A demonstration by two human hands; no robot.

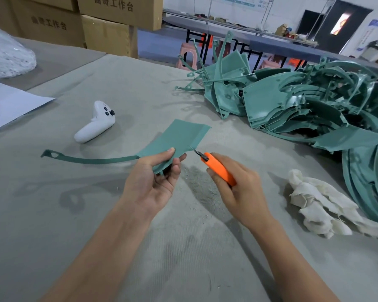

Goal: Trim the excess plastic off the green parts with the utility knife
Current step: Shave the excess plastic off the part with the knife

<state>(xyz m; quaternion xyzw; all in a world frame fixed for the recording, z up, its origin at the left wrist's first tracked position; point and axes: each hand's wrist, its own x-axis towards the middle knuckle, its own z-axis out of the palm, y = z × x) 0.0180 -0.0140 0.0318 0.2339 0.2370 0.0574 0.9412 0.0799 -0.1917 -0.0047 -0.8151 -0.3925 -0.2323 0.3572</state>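
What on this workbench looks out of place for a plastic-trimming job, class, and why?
The white controller lies on the table cover, left of the green part held by the left hand. It is no trimming tool, unlike the orange utility knife gripped by the right hand.

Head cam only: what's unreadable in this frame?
All head view:
- Tip of utility knife: too small to tell if it touches the green part.
- Part's near edge: hidden by left hand.
- Knife's rear: hidden in right hand.
- Right frame edge cuts off the pile of green parts.
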